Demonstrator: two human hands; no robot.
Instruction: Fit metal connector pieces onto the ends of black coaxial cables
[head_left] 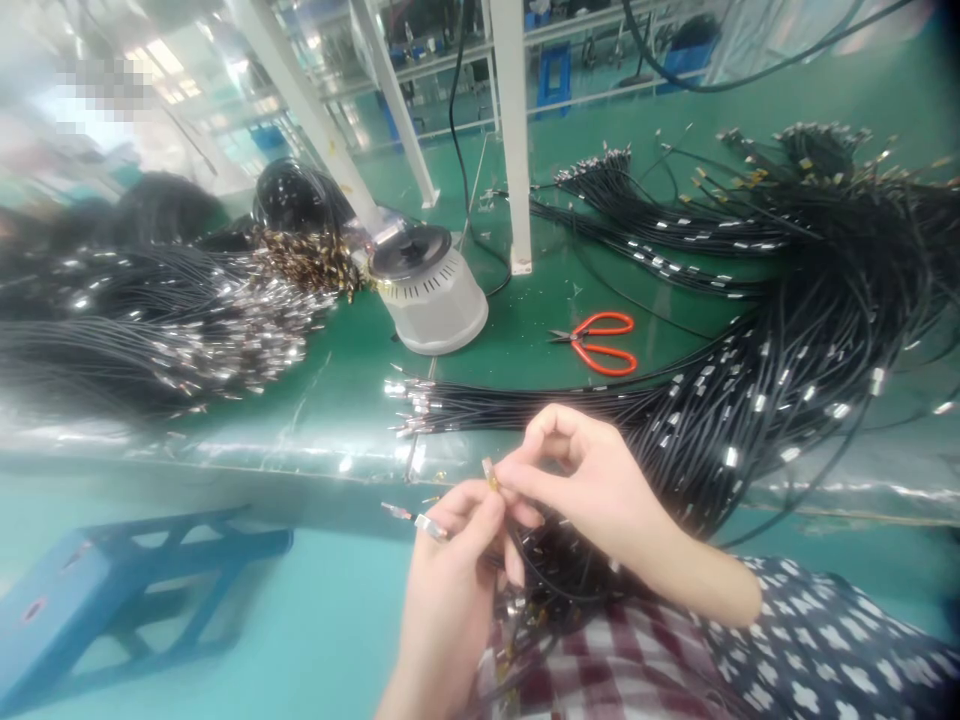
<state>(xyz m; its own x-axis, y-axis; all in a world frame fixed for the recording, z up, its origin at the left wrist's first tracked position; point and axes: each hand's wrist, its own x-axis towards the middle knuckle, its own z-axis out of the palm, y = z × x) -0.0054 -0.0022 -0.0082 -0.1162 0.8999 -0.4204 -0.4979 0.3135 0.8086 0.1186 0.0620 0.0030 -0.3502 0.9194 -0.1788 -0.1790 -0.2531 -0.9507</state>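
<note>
My left hand (450,560) is closed in a pinch on the end of a thin black cable (431,524), whose silver ferrule and bare pin stick out to the left. My right hand (592,480) pinches a small gold connector (490,474) between thumb and forefinger, just above the left fingers. Both hands hover in front of the table edge, above my lap, where more black cables (547,570) hang down.
A green table (525,350) carries big bundles of black cables (810,330) on the right and others (150,330) on the left. A white round machine (431,285) and red scissors (600,342) lie mid-table. A blue stool (112,590) stands lower left.
</note>
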